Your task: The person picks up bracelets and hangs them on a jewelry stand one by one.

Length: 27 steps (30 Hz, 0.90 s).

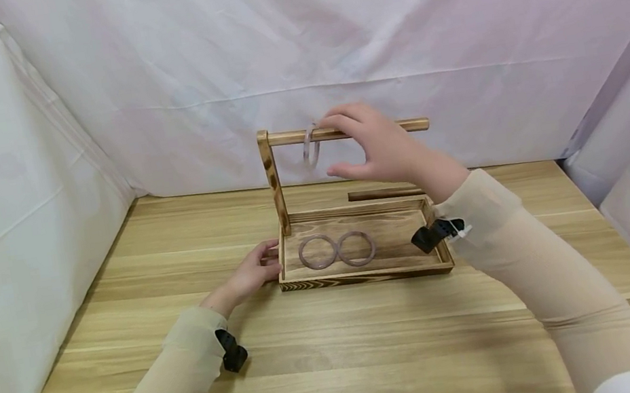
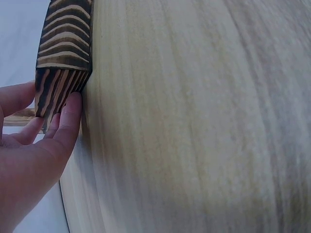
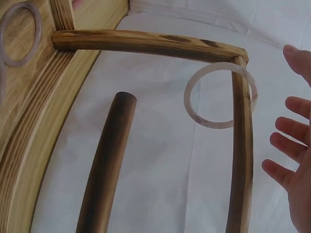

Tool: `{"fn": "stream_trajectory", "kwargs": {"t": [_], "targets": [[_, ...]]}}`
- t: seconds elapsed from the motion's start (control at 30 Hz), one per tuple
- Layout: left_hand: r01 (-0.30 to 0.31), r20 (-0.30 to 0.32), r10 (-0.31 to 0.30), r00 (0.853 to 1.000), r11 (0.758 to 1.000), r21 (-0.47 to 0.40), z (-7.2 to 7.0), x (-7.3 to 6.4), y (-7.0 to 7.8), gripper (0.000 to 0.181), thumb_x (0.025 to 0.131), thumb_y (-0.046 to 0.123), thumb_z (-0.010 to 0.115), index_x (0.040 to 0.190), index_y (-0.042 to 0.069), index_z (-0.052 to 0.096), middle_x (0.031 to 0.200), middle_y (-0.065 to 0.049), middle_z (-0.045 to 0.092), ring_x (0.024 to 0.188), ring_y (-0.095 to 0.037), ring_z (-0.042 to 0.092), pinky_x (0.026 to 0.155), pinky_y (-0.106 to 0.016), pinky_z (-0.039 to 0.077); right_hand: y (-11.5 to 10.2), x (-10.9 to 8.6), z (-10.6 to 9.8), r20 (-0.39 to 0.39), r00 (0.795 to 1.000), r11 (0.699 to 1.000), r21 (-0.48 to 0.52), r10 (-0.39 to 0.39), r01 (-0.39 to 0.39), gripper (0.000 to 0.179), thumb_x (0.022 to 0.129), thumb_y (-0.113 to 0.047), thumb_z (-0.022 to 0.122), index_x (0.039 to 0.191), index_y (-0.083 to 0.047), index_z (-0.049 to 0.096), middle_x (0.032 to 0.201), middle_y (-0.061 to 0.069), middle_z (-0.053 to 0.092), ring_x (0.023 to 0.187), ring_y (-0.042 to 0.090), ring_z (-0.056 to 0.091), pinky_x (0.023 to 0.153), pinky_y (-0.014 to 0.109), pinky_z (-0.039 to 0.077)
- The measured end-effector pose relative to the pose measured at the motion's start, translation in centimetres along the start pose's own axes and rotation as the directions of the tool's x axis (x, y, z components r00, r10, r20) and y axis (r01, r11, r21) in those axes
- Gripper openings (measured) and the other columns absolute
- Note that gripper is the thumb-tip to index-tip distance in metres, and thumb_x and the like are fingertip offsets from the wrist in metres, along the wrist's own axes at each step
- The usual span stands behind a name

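A translucent pale bangle [image 1: 311, 149] hangs round the horizontal wooden bar [image 1: 411, 125] of a stand, near its post [image 1: 273, 182]. My right hand [image 1: 372, 146] is raised at the bar just right of this bangle, fingers and thumb spread. In the right wrist view, the fingertips [image 3: 289, 128] are apart from the hanging bangle [image 3: 192, 104]. Two more bangles [image 1: 318, 252] lie side by side in the wooden tray [image 1: 367, 276] at the stand's base. My left hand [image 1: 249, 272] touches the tray's left end; the left wrist view shows its fingertips [image 2: 73, 104] against the dark-grained wood.
A dark rod [image 1: 382, 193] lies behind the tray, partly hidden by my right arm. The wood-grain table [image 1: 339, 350] meets white cloth [image 1: 183, 107] at the back and cloth sides left and right. Black straps with small cameras [image 1: 233, 350] sit on both wrists.
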<state>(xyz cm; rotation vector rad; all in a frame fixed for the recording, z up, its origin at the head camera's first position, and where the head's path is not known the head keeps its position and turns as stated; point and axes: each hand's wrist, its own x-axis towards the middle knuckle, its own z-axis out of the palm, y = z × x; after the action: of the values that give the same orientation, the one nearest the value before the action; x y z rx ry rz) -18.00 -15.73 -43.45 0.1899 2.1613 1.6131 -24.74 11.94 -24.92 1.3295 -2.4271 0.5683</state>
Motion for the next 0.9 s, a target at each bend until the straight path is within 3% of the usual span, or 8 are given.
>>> {"fn": "stream_trajectory", "kwargs": {"t": [0.17,0.37,0.63,0.9], "targets": [[-0.008,0.001,0.008,1.000,1.000,0.001,0.0,0.1,0.0,0.057,0.094,0.000,0.043,0.144,-0.008,0.017,0.142,-0.034,0.029,0.130,-0.046,0.035,0.106,-0.048,0.039,-0.2,-1.3,0.0,0.014,0.999,0.999,-0.013,-0.029,0.030,0.062,0.080,-0.033,0.072,0.131,-0.006,0.050,0.132,0.015,0.050,0.124,0.031,0.043,0.105,0.047,0.035],[-0.014,0.014,0.014,1.000,1.000,-0.001,0.0,0.1,-0.1,0.057,0.095,0.000,0.042,0.145,-0.008,0.015,0.142,-0.034,0.028,0.130,-0.046,0.034,0.105,-0.048,0.040,-0.4,-2.9,0.4,0.078,0.997,0.999,-0.032,-0.012,0.014,0.066,0.081,-0.035,0.070,0.136,-0.008,0.046,0.139,0.011,0.046,0.128,0.029,0.043,0.105,0.046,0.039],[0.003,0.014,-0.003,1.000,1.000,-0.013,-0.1,0.1,0.2,0.058,0.095,0.000,0.042,0.145,-0.006,0.015,0.143,-0.032,0.027,0.131,-0.045,0.034,0.105,-0.048,0.041,-0.2,-4.5,1.6,0.047,0.991,0.992,-0.011,-0.126,0.126,0.068,0.077,-0.032,0.073,0.133,-0.002,0.049,0.136,0.017,0.049,0.126,0.033,0.046,0.107,0.047,0.037],[0.004,0.016,-0.004,1.000,1.000,-0.012,-0.1,0.2,0.3,0.058,0.095,0.000,0.043,0.145,-0.006,0.015,0.142,-0.033,0.028,0.131,-0.045,0.034,0.105,-0.047,0.041,-0.2,-5.8,3.4,0.094,0.986,0.991,0.026,-0.137,0.135,0.067,0.079,-0.031,0.071,0.133,0.000,0.047,0.136,0.018,0.048,0.126,0.033,0.045,0.106,0.047,0.038]]}}
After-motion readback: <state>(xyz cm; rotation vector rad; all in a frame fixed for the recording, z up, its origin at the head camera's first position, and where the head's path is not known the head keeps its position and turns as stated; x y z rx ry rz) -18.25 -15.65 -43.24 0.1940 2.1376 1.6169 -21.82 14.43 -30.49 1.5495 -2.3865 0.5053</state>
